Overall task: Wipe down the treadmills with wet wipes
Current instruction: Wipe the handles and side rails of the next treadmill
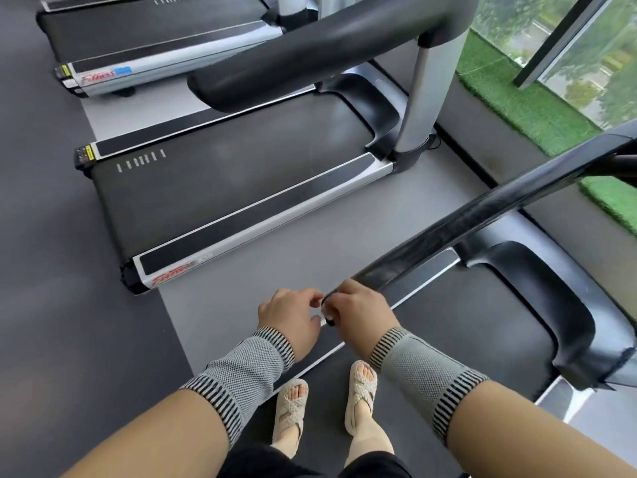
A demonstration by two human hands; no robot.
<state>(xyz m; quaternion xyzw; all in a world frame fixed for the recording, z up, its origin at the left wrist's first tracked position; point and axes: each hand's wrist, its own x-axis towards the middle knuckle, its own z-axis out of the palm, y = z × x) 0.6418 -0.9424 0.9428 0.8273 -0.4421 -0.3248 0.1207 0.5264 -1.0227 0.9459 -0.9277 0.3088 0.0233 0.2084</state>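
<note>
I stand on the belt of the near treadmill (465, 326). Its glossy black left handrail (482, 215) runs from the upper right down to my hands. My right hand (358, 312) curls round the rail's near end, with a small white wet wipe (324, 310) showing at its fingertips. My left hand (293, 315) is right beside it, fingers curled, forefinger and thumb meeting the wipe's exposed edge. Most of the wipe is hidden under my right hand.
A second treadmill (220, 188) stands to the left with a thick black handrail (310, 53) and a silver upright (427, 98). A third treadmill (155, 39) is beyond it. Grey floor strip (275, 263) lies between machines. Green turf (524, 105) and windows are on the right.
</note>
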